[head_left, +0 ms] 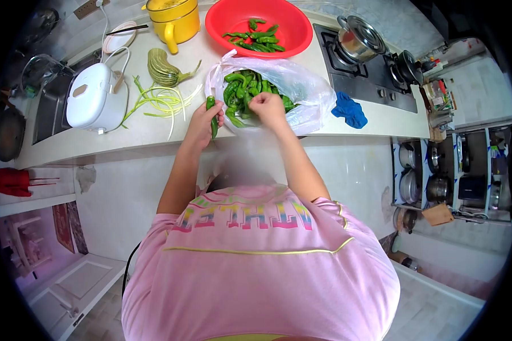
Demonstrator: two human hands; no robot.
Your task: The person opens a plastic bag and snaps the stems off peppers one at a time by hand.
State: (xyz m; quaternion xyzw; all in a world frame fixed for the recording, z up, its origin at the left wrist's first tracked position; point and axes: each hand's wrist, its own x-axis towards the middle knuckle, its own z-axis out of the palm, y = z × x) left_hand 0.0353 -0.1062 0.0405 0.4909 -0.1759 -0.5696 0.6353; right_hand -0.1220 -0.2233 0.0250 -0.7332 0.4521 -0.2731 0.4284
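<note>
My left hand (pixel 199 126) is closed around a long green pepper (pixel 213 116), held upright at the counter's front edge, left of a plastic bag. The open white bag (pixel 307 85) holds many green peppers (pixel 239 90). Over these peppers is my right hand (pixel 267 109), its fingers curled together; what they hold, if anything, is too small to make out. Behind the bag, a red basin (pixel 216 25) contains several more green peppers (pixel 263 41).
To the left lie a striped squash (pixel 164 69), green stalks (pixel 159 101) and a white appliance (pixel 90 98). A yellow pot (pixel 179 25) stands at the back. On the right are a blue cloth (pixel 350 110) and a stove (pixel 375 85) bearing a steel pot (pixel 359 41).
</note>
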